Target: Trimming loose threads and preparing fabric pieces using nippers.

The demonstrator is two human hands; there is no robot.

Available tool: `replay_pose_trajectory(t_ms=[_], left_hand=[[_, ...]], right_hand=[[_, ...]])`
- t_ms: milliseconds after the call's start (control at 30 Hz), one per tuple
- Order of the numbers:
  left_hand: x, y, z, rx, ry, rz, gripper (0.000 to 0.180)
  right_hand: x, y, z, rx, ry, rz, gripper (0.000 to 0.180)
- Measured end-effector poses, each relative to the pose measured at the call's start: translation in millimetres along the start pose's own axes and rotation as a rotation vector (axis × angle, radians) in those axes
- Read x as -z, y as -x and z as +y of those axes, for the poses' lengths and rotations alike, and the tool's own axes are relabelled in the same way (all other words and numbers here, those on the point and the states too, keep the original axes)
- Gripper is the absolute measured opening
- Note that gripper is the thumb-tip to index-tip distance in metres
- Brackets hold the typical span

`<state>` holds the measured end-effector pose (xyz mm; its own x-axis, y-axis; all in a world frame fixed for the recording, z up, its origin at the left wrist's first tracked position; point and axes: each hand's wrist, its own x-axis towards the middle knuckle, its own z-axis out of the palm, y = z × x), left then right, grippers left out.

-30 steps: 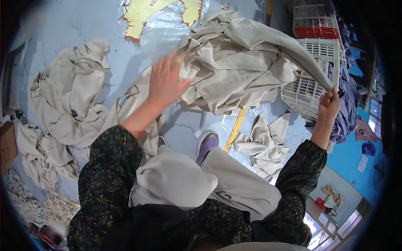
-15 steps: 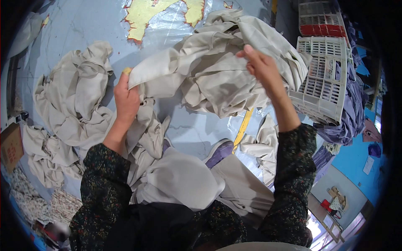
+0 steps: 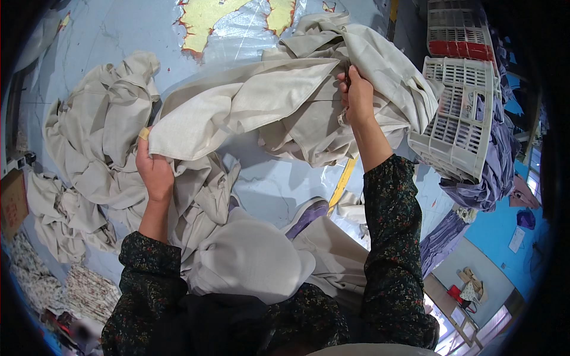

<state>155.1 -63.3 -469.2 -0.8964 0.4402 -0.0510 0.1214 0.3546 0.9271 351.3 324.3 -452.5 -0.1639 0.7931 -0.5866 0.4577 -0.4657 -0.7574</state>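
A long cream piece of cloth (image 3: 237, 98) stretches between my two hands, its hemmed edge hanging in a shallow curve. My left hand (image 3: 155, 175), with yellow tape round a fingertip, pinches its near left corner. At the cloth's far right end, my right hand (image 3: 360, 101) is closed. Something small and dark shows at its fingertips and something small near the heel of the hand; I cannot make out what it holds. Under and behind it lies a big heap of cream cloth (image 3: 389, 65). Another crumpled cream heap (image 3: 113, 130) rests on the floor at the left.
White plastic crates (image 3: 454, 113) stand at the right, with purple cloth (image 3: 496, 160) beside them. A smaller cream heap (image 3: 65, 219), patterned cloth (image 3: 89, 291) and a cardboard box (image 3: 13, 202) lie at lower left. A yellow stripe (image 3: 343, 181) crosses the floor by my purple shoe (image 3: 309, 215).
My left hand has moved left and nearer, drawing the cloth out longer and flatter. My right hand has shifted slightly left, and its fingers have closed at the cloth's far end.
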Motion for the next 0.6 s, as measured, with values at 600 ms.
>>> replay_pose_trajectory(t_ms=[600], left_hand=[[4,8,-1,-0.014,0.108,-0.022,0.029]], right_hand=[[-92,22,61,-0.361,0.107,-0.342,0.048]])
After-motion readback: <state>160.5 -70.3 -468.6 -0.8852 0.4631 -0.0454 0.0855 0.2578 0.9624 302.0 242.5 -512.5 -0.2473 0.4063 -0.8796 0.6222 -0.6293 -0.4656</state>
